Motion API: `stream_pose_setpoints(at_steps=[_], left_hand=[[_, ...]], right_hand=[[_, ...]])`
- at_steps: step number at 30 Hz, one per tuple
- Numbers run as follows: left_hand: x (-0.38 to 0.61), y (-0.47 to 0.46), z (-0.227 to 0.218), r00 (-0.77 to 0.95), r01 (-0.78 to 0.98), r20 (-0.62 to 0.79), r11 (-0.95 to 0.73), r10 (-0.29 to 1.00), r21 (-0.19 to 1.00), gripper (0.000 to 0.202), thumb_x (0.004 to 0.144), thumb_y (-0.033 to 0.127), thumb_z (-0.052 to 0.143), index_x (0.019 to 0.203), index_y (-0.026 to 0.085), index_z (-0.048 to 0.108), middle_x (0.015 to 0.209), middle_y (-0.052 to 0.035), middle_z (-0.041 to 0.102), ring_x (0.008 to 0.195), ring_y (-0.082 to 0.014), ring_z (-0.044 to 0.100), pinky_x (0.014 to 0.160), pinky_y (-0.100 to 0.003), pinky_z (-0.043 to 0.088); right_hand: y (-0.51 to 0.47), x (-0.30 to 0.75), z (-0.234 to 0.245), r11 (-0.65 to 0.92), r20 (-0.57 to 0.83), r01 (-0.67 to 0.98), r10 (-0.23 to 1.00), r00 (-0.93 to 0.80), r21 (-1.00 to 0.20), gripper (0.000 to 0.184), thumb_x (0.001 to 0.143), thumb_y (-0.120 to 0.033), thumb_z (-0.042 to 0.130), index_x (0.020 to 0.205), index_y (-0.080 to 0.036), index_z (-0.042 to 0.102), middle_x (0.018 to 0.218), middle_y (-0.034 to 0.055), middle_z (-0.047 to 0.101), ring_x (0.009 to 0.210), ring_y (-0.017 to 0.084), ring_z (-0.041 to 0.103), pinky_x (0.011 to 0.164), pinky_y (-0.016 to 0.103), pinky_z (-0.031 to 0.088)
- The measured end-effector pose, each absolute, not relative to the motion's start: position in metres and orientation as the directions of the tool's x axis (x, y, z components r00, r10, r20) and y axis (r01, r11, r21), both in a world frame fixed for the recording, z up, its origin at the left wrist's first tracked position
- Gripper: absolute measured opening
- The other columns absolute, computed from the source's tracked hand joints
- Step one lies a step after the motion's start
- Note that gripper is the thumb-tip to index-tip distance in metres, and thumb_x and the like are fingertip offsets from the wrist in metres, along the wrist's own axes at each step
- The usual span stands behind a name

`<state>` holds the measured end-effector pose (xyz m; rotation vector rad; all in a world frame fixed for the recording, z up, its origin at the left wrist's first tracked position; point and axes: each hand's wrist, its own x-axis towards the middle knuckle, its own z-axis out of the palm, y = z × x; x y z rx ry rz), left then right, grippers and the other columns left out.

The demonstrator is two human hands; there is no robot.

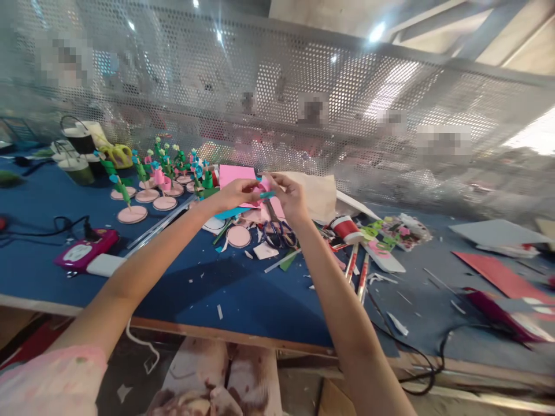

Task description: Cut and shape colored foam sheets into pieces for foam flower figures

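Note:
Both arms reach out over the blue table, and my two hands meet above the craft scraps. Between the fingertips is a small pink paper piece (262, 185) with a teal bit at its lower edge; its exact shape is blurred. My left hand (237, 195) pinches it from the left, while my right hand (288, 196) grips it from the right with bent fingers. Just below lie dark-handled scissors (280, 233) and a round pink disc (239, 236). Behind the left hand is a pink sheet (234, 174); a beige sheet (318, 193) lies behind the right.
Several paper flowers on round bases (132, 214) stand at left, near a purple power strip (87, 249). Right of my hands are a red-and-white roll (347, 229) and a bag of decorations (405, 231). A perforated metal screen (243, 127) runs along the back.

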<state>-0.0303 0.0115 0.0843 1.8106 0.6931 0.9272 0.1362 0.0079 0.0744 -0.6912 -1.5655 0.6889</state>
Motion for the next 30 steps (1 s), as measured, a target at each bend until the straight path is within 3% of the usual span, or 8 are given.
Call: stream_pose_setpoints(at_steps=[3,7,10,15,19,22,25,30], left_hand=[[-0.031,0.005,0.088,0.616,0.052,0.291,-0.406,0.732,0.912,0.037,0.063,0.034,0.073,0.091,0.013,0.060,0.087,-0.0050,0.062,0.077,-0.0127,0.058,0.070,-0.025,0.048],[-0.034,0.000,0.080,0.650,-0.041,0.298,-0.359,0.699,0.932,0.041,0.063,0.032,0.073,0.097,0.014,0.059,0.101,-0.0100,0.061,0.085,-0.0154,0.061,0.072,-0.029,0.051],[-0.039,0.002,0.075,0.556,0.092,0.366,-0.493,0.746,0.865,0.043,0.058,0.023,0.075,0.098,0.013,0.059,0.103,-0.0112,0.062,0.085,-0.0158,0.061,0.073,-0.030,0.050],[-0.042,0.004,0.082,0.430,0.359,0.494,-0.645,0.756,0.674,0.043,0.061,0.022,0.073,0.101,0.014,0.059,0.100,-0.0093,0.064,0.084,-0.0160,0.061,0.075,-0.030,0.049],[-0.040,0.004,0.086,0.377,0.408,0.588,-0.698,0.716,0.588,0.045,0.065,0.020,0.071,0.106,0.015,0.056,0.104,-0.0095,0.064,0.082,-0.0151,0.062,0.073,-0.028,0.050],[-0.042,0.003,0.085,0.380,0.444,0.647,-0.744,0.661,0.499,0.050,0.062,0.022,0.075,0.107,0.014,0.054,0.106,-0.0103,0.064,0.084,-0.0167,0.062,0.077,-0.031,0.051],[-0.045,-0.001,0.087,0.400,0.444,0.679,-0.778,0.616,0.444,0.058,0.060,0.024,0.077,0.111,0.015,0.052,0.105,-0.0099,0.065,0.089,-0.0185,0.063,0.082,-0.033,0.050],[-0.051,-0.005,0.094,0.338,0.363,0.671,-0.749,0.660,0.554,0.061,0.059,0.029,0.078,0.113,0.017,0.051,0.107,-0.0105,0.064,0.095,-0.0197,0.062,0.084,-0.033,0.049]], right_hand=[[0.003,0.136,0.078,0.590,0.591,-0.051,0.798,-0.120,-0.806,0.029,0.064,-0.051,0.068,0.064,-0.023,0.063,0.092,0.0003,0.068,0.093,0.017,0.061,0.091,0.033,0.044],[-0.007,0.134,0.084,0.364,0.407,-0.190,0.865,-0.293,-0.912,0.036,0.060,-0.057,0.068,0.064,-0.022,0.063,0.079,0.0001,0.068,0.076,0.015,0.062,0.074,0.031,0.051],[-0.007,0.134,0.083,0.303,0.324,-0.115,0.880,-0.348,-0.946,0.041,0.059,-0.061,0.066,0.063,-0.020,0.064,0.070,-0.0001,0.066,0.075,0.016,0.062,0.071,0.030,0.050],[0.001,0.134,0.079,0.374,0.363,0.015,0.909,-0.204,-0.927,0.037,0.051,-0.054,0.074,0.065,-0.020,0.065,0.064,-0.0026,0.065,0.067,0.014,0.061,0.068,0.027,0.048],[0.003,0.135,0.081,0.402,0.400,-0.014,0.908,-0.123,-0.916,0.036,0.059,-0.054,0.069,0.075,-0.022,0.067,0.076,-0.0007,0.068,0.073,0.014,0.062,0.071,0.028,0.048],[0.000,0.135,0.082,0.504,0.489,0.101,0.861,-0.143,-0.858,0.030,0.061,-0.048,0.070,0.073,-0.020,0.067,0.095,0.0049,0.069,0.097,0.020,0.060,0.083,0.033,0.046],[-0.003,0.131,0.081,0.534,0.502,0.167,0.842,-0.200,-0.829,0.027,0.060,-0.043,0.072,0.074,-0.019,0.068,0.107,0.0087,0.065,0.105,0.024,0.057,0.082,0.036,0.046],[-0.004,0.125,0.078,0.558,0.544,0.032,0.820,-0.176,-0.830,0.022,0.060,-0.038,0.073,0.068,-0.020,0.066,0.109,0.0078,0.065,0.101,0.022,0.058,0.081,0.035,0.048]])
